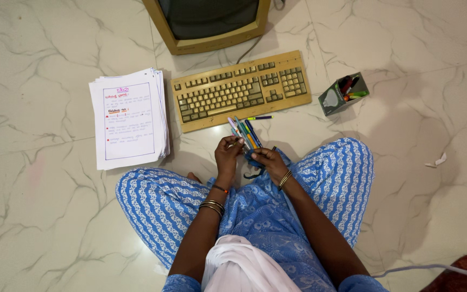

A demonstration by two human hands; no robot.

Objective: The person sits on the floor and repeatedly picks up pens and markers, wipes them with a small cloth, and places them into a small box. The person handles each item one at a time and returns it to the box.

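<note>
Sitting cross-legged on the pale marble floor [39, 216], the person holds a bunch of pens [244, 132] just above the lap, between the knees and the keyboard [239, 89]. The left hand [228, 154] is closed around the lower ends of the bunch, so the pens fan upward and away from the body; the right hand [268, 159] is closed on a small dark blue pouch [252, 161] with a dark strap hanging below it, touching the base of the same bunch. One more pen [259, 118] lies apart on the floor, just in front of the keyboard. The pens look light, stiff and smooth-barrelled, so as a loose bundle they would likely slide against each other and slip out one by one; a grip around the middle of the bundle, or a firm pinch at the gathered ends as now, seems safest. The pouch looks soft and limp and is probably best held by its opening edge. A stack of papers [128, 119] lies to the left of the keyboard, an old beige monitor [212, 40] stands behind it, and a small open box [342, 94] holding coloured markers sits well to the right.
</note>
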